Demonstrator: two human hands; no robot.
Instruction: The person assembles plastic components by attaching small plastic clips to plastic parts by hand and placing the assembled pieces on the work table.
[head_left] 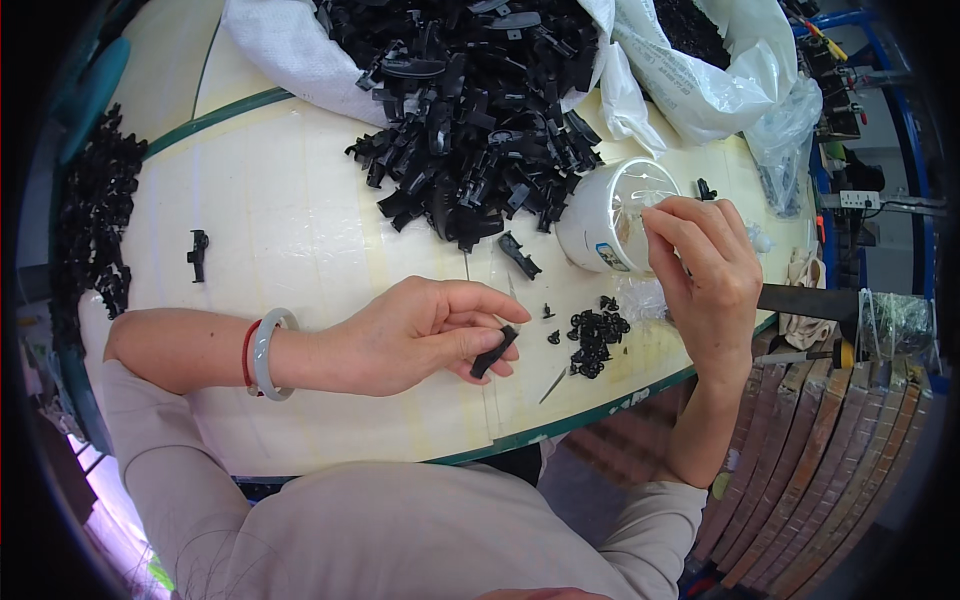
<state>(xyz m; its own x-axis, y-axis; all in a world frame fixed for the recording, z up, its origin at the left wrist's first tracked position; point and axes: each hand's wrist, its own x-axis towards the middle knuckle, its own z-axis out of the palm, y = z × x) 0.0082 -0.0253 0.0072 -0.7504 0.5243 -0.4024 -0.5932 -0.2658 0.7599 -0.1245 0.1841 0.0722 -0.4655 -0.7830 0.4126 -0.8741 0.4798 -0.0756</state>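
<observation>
My left hand (420,335) grips a small black plastic clip-like part (493,352) between thumb and fingers, above the table. My right hand (712,270) is raised at the mouth of a tipped white plastic tub (590,225), thumb and index finger pinched together; what they hold, if anything, cannot be made out. Inside the tub's opening there is something pale and clear, hard to tell. Between my hands lies a small heap of tiny black pieces (595,340), with a thin metal pin-like tool (552,386) beside it. One loose black part (519,256) rests left of the tub.
A large pile of black plastic parts (470,130) spills from a white woven sack (290,45) at the far side. Another white bag (690,95) stands far right. More black parts (95,210) heap along the left edge; a single one (198,256) lies nearby. The table's green edge (600,407) curves in front.
</observation>
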